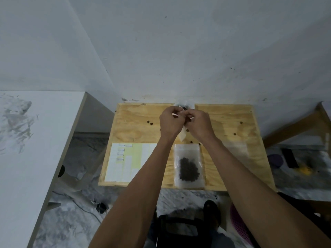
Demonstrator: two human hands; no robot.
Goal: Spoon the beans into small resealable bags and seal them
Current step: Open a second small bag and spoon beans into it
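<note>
Head view. Working at 12 o'clock on the plywood table, against the wall: left hand and right hand meeting knuckle to knuckle, fingers curled and pinching a small clear bag between them, its lower corner hanging below the palms. Contents of that bag mostly hidden; judging by the pinch along the upper edge, either opening or pressing the seal, though impossible to tell which. No spoon showing anywhere.

Lying at 6 o'clock, near the front edge: a filled resealable bag, flat, holding a dark cluster of beans; probably finished, seal line too faint to confirm. Resting at 4 o'clock: more clear bags, apparently empty and waiting. Suggesting one portion done, one in hand, several remaining.

Occupying 8 o'clock: a label sheet, white and pale yellow, several stickers already missing. Scattering across the far half of the board: stray beans, apart from one another and needing collecting. Flanking the table: a white cabinet at 9 o'clock. Not blocking the hands: any of these.
</note>
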